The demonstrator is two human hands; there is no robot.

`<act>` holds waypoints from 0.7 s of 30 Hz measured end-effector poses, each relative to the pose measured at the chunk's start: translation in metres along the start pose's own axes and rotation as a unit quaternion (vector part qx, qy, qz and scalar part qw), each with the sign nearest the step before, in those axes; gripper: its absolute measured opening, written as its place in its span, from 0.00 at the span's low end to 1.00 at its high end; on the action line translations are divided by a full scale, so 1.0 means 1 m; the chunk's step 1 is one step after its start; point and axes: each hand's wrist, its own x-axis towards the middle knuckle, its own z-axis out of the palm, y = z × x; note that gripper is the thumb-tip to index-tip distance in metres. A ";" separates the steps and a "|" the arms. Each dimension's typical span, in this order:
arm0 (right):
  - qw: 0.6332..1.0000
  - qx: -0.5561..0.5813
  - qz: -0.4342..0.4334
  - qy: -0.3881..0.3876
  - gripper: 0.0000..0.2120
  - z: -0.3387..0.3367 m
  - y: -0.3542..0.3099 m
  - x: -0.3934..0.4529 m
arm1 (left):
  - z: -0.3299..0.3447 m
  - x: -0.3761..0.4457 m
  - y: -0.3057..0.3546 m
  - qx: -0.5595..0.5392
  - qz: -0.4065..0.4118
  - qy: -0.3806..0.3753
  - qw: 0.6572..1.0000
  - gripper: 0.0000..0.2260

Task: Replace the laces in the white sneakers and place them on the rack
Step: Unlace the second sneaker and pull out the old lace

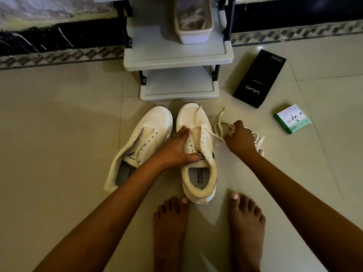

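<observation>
Head view: left hand (177,148) presses the right sneaker (197,154) flat, thumb curled on its tongue. Right hand (240,139) pinches the lace (211,133) just beside it. Pull slow & straight, w/ shoe held still.

Glossy, smooth tiles cover the floor (59,134). The white sneakers (196,154) look like matt mesh cloth (the collar lining fuzzy), the lace (220,122) woven cloth. The rack (176,55) has smooth grey plastic shelves. The black box (259,79) is matt cardboard.
</observation>
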 end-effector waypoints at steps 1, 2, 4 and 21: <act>1.000 -0.011 0.016 0.003 0.18 0.002 0.004 0.001 | 0.000 0.000 0.000 0.001 0.000 -0.001 1.000 0.42; 0.999 -0.018 0.032 0.006 0.19 0.005 0.007 0.002 | 0.001 0.000 0.000 0.001 0.000 -0.001 1.000 0.42; 0.998 -0.013 0.054 0.012 0.20 0.010 0.013 0.003 | 0.001 -0.001 0.000 0.000 0.001 -0.001 1.000 0.42; 0.969 0.173 -0.160 0.079 0.10 0.010 -0.011 -0.017 | 0.002 0.000 -0.002 -0.007 0.003 0.001 1.000 0.42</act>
